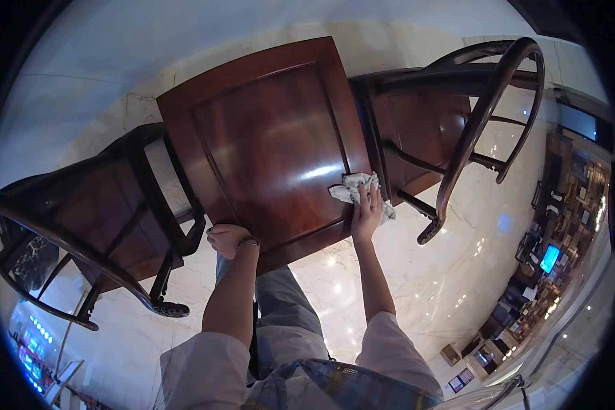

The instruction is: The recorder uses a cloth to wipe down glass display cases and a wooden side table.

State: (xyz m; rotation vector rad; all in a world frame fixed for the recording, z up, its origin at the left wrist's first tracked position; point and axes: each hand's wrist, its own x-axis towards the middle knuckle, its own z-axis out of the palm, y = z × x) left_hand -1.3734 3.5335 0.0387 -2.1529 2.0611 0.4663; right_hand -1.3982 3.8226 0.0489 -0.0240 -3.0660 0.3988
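Note:
Before me stands a small square table (271, 133) of polished reddish-brown wood, its top framed by a raised border. My right hand (367, 212) presses a crumpled pale cloth (356, 188) onto the table's near right corner, and part of the cloth hangs over the side. At the near left corner my left hand (230, 241) rests with its fingers curled at the edge. Whether those fingers grip the wood or only lean on it is hard to tell. A bracelet (249, 242) circles my left wrist.
Dark wooden armchairs with curved rails flank the table: a left chair (107, 225) and a right chair (420, 123), both close to its sides. Pale marble floor (333, 292) reflects ceiling lights. Off to the right is a furnished area with a lit screen (549, 258).

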